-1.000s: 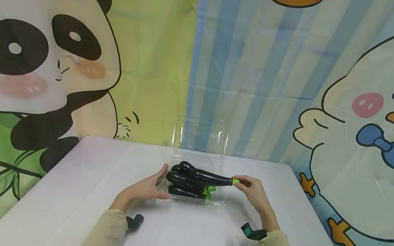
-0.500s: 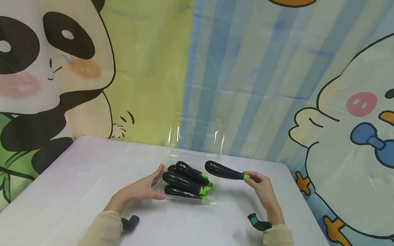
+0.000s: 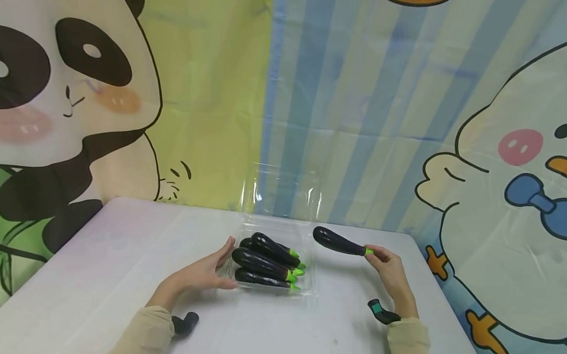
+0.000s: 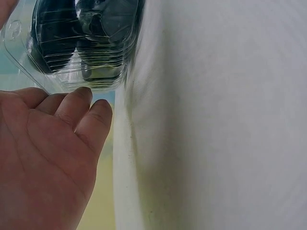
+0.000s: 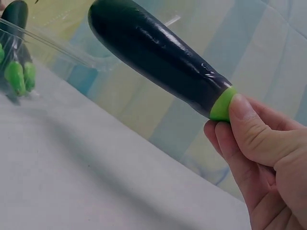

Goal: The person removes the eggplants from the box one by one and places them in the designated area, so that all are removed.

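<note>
A dark purple eggplant with a bright green stem end is up in the air, right of the clear container. My right hand pinches it by the green end between thumb and fingers, as the right wrist view also shows. Several more eggplants lie piled in the clear plastic clamshell container, green ends to the right. At the container's left end rests my left hand, thumb and fingers spread. In the left wrist view its fingers lie against or just by the container's ribbed wall.
The container's clear lid stands raised at the back. A white-covered table lies under everything, and a printed curtain with cartoon animals hangs behind it. Dark wrist straps sit on both wrists.
My right hand has lifted the eggplant off the pile in the container and carried it to the right, clear of the others. The left hand has stayed at the container's left end.
</note>
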Demonstrator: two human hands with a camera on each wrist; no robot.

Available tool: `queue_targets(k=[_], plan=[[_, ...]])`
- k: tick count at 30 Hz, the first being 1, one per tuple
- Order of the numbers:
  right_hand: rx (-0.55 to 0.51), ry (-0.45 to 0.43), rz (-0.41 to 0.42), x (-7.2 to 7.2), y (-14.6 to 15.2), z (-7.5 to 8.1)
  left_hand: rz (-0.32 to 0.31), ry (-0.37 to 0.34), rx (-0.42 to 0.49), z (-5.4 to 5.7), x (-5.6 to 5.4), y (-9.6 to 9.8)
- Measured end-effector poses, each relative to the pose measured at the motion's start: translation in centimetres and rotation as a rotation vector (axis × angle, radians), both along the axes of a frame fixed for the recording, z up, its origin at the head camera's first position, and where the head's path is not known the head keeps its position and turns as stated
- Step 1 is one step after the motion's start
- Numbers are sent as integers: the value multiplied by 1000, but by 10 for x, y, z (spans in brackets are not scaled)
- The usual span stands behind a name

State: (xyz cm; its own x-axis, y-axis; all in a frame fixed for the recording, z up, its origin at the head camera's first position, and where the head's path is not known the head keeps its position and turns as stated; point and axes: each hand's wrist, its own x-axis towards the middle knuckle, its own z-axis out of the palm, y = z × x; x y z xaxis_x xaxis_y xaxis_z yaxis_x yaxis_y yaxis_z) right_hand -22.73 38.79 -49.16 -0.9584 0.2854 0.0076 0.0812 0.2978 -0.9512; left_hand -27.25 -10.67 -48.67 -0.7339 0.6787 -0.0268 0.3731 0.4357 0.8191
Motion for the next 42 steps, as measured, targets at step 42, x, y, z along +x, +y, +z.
queue_targets(k=[42], plan=[[-191, 155, -219, -23, 4, -32, 13, -10, 5, -1, 2, 1]])
